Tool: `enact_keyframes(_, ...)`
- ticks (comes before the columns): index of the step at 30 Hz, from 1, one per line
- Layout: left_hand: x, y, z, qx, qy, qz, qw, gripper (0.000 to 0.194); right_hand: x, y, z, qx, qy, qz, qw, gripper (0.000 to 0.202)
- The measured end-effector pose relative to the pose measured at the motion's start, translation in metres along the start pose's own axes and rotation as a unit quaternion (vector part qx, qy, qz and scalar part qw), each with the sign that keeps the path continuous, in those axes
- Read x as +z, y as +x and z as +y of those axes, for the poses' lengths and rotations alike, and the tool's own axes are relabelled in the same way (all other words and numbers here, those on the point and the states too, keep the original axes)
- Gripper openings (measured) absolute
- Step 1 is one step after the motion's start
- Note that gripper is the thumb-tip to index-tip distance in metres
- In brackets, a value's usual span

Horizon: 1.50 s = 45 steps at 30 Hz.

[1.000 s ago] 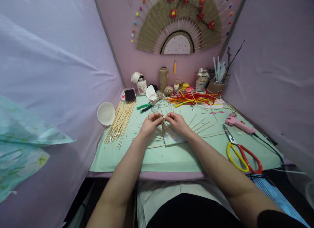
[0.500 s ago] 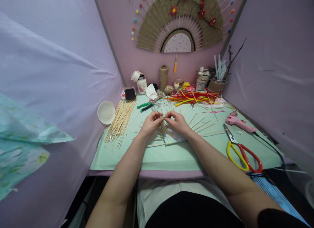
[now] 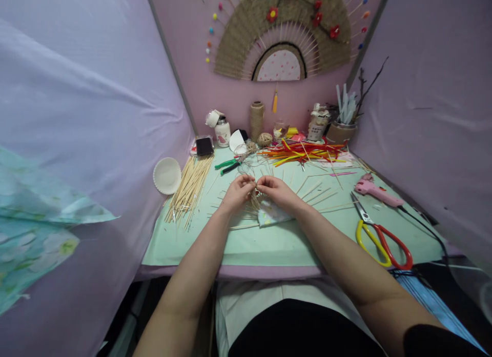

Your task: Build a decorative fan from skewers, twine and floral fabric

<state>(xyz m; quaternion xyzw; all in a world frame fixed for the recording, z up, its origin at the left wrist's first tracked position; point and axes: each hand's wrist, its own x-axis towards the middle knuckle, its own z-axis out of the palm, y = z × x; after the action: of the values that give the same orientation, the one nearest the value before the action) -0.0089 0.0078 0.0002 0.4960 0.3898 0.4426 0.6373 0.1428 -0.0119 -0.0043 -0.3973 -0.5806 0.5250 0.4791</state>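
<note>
From my end I count one floral-covered piece [image 3: 273, 214], one pair of scissors [image 3: 371, 229], one glue gun [image 3: 378, 192], one pair of pliers [image 3: 229, 165], one twine spool [image 3: 257, 121], one twine ball [image 3: 265, 139], one tassel [image 3: 274, 102] and seven red flowers [image 3: 272, 14]; the loose sticks [image 3: 189, 190] overlap too much to tally.

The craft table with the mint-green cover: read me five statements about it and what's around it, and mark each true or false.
1. The left hand and right hand meet at thin brown twine. True.
2. The pink glue gun is in the right hand. False: the glue gun lies on the mint-green cover.
3. The scissors with yellow and red handles are left of the pale wooden sticks. False: the scissors are to their right.
4. The white scalloped dish is left of the sticks. True.
5. The brown woven fan on the wall bears red flowers. True.
</note>
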Motion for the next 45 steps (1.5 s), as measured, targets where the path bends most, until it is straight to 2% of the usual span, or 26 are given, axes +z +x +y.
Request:
enact_keyframes(4,0.002,-0.006,0.005,-0.055,-0.022,-0.009,0.998,0.036,0.0,0.001,0.003,-0.013,-0.027,0.051,0.998,0.022)
enact_keyframes(6,0.002,-0.007,0.007,-0.06,-0.022,-0.007,0.998,0.039,0.0,0.002,0.003,-0.029,-0.056,0.076,0.995,0.02)
enact_keyframes(8,0.002,-0.006,0.007,-0.051,-0.019,0.015,0.998,0.041,0.0,0.002,0.003,-0.03,-0.064,0.075,0.995,0.02)
enact_keyframes(11,0.002,-0.003,0.005,-0.025,-0.002,0.044,0.999,0.039,0.0,0.001,0.001,-0.01,-0.052,0.058,0.997,0.022)
enact_keyframes(14,0.002,0.001,0.001,0.018,0.034,0.049,0.998,0.034,-0.001,0.001,-0.001,-0.007,-0.06,0.071,0.996,0.023)
enact_keyframes(19,0.001,0.004,-0.004,0.108,0.128,0.061,0.984,0.027,-0.007,0.005,0.002,-0.03,-0.139,0.09,0.986,0.019)
enact_keyframes(23,0.0,0.005,-0.006,0.135,0.155,0.054,0.977,0.027,-0.009,0.006,0.005,-0.04,-0.193,0.079,0.977,0.016)
enact_keyframes(29,-0.001,0.005,-0.007,0.126,0.157,0.034,0.979,0.027,-0.008,0.003,0.002,-0.066,-0.232,0.072,0.968,0.014)
enact_keyframes(34,-0.003,0.004,-0.004,0.076,0.135,0.014,0.988,0.027,-0.006,0.001,0.001,-0.105,-0.28,0.082,0.951,0.01)
enact_keyframes(39,-0.002,0.003,-0.001,0.056,0.081,0.029,0.995,0.032,-0.007,0.003,0.002,-0.074,-0.237,0.081,0.965,0.015)
enact_keyframes(45,0.001,0.002,0.0,0.086,0.117,0.032,0.989,0.026,-0.006,0.003,0.002,-0.065,-0.223,0.067,0.97,0.018)
